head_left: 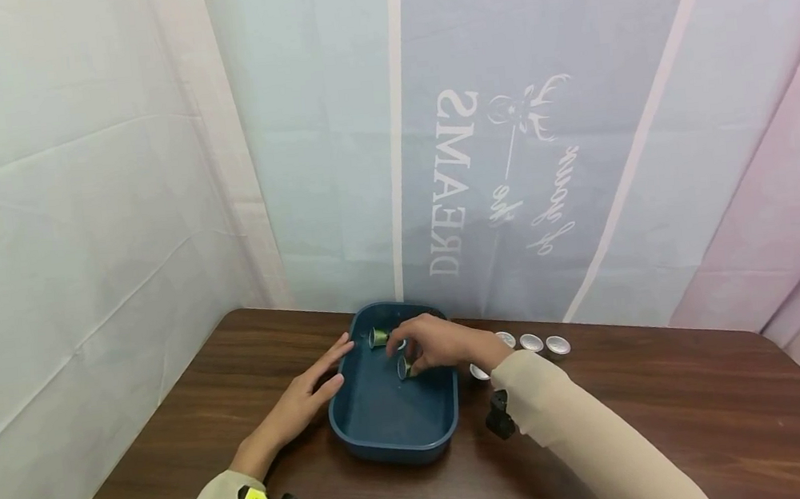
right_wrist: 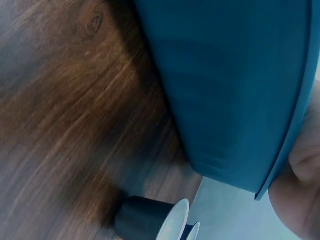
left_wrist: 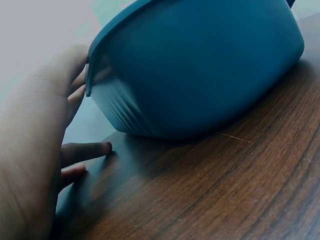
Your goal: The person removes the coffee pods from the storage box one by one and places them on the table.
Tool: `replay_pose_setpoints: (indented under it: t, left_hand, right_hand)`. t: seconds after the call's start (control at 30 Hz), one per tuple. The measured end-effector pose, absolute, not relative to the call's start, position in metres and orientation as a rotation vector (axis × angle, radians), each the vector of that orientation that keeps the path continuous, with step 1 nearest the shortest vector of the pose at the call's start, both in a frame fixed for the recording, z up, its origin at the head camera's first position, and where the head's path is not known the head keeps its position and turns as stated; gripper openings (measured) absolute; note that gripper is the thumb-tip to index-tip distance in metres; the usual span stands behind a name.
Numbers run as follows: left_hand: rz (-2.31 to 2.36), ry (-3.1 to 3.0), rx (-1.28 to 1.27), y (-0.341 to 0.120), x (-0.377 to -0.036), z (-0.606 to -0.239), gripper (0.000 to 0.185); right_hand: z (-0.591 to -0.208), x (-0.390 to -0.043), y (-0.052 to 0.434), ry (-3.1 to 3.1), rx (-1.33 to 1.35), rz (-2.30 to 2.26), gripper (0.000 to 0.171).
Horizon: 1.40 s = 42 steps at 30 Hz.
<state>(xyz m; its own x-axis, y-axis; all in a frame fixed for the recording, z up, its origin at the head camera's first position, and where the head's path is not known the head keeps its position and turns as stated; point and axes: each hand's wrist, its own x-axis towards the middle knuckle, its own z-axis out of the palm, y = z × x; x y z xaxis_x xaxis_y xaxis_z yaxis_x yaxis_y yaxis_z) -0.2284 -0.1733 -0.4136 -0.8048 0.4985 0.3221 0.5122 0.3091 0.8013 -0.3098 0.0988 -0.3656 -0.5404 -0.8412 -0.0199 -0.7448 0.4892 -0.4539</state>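
Note:
A dark blue plastic basin (head_left: 395,419) stands on the table. My left hand (head_left: 309,395) rests against its left rim with extended fingers; in the left wrist view, the thumb side of the hand (left_wrist: 40,125) meets the rim. Reaching over the right rim, my right hand (head_left: 438,341) pinches a green coffee capsule (head_left: 403,368) inside the basin. Another green capsule (head_left: 378,337) lies near the basin's far left corner. Part of one more pale-rimmed capsule shows under the right fingers. In the right wrist view, the basin wall (right_wrist: 225,90) hides the fingertips.
Several capsules with silvery lids, one of them here (head_left: 557,345), sit on the table right of the basin. A dark capsule (right_wrist: 142,218) lies by the basin's side. The brown wooden table (head_left: 637,387) meets a printed curtain (head_left: 334,167) at the back.

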Motion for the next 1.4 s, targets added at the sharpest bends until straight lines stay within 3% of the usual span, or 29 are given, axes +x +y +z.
replay_pose_setpoints:
  t: [1.4]
  left_hand:
    - [-1.563,-2.523,-0.987,-0.173,-0.226,-0.413,0.05]
  right_hand:
    - [-0.367,-0.309,0.092,2.5,-1.473,-0.486,0.022]
